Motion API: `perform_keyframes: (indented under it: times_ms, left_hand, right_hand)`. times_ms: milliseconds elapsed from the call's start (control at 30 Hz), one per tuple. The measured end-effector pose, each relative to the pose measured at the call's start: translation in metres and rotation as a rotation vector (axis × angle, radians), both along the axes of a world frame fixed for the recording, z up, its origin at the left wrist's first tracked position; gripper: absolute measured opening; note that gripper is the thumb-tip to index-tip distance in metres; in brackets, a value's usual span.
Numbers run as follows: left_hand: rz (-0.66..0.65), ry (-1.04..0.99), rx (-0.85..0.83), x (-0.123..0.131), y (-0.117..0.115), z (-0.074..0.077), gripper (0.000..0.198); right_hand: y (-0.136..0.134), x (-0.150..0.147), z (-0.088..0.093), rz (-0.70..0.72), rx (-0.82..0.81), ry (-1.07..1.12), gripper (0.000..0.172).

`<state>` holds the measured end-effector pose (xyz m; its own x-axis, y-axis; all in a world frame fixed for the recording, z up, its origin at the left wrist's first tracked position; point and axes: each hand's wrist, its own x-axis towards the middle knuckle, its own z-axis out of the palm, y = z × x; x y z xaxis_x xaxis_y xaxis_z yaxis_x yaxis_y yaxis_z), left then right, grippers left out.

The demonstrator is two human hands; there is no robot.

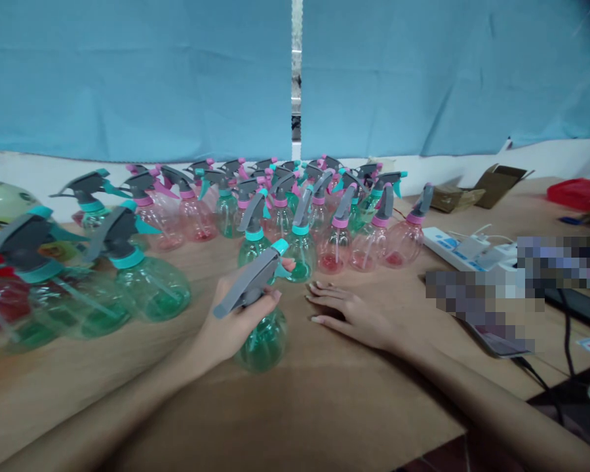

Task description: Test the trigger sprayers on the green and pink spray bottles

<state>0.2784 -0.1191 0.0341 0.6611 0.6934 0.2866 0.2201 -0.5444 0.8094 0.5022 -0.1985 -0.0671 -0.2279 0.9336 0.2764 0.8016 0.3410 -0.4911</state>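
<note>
My left hand is wrapped round the neck of a green spray bottle with a grey and turquoise trigger head. The bottle is roughly upright over the front of the table; whether its base touches the wood I cannot tell. My right hand lies palm down on the table to the right of it, fingers stretched out and holding nothing. Just beyond both hands stand another green spray bottle and a pink spray bottle. The left fingers are partly hidden behind the trigger head.
More green bottles stand at the left, and several rows of pink and green ones fill the back. A white power strip with plugs, a phone and cables occupy the right. Behind them are an open cardboard box and a red item.
</note>
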Motion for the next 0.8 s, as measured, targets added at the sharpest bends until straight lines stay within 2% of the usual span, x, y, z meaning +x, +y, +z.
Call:
perform_keyframes:
  times_ms: [233, 500, 800]
  left_hand:
    - [0.0, 0.007, -0.041, -0.002, 0.0022, -0.0056, 0.023]
    - [0.007, 0.02, -0.029, -0.0023, 0.0002, -0.0018, 0.018]
    - [0.088, 0.067, -0.039, -0.0016, -0.0028, 0.0018, 0.019]
  right_hand:
    - [-0.0008, -0.0004, 0.0016, -0.011, -0.017, -0.02, 0.046]
    - [-0.0006, -0.0002, 0.0015, -0.012, -0.013, -0.019, 0.043]
    - [-0.001, -0.0004, 0.0025, -0.007, -0.019, -0.027, 0.044]
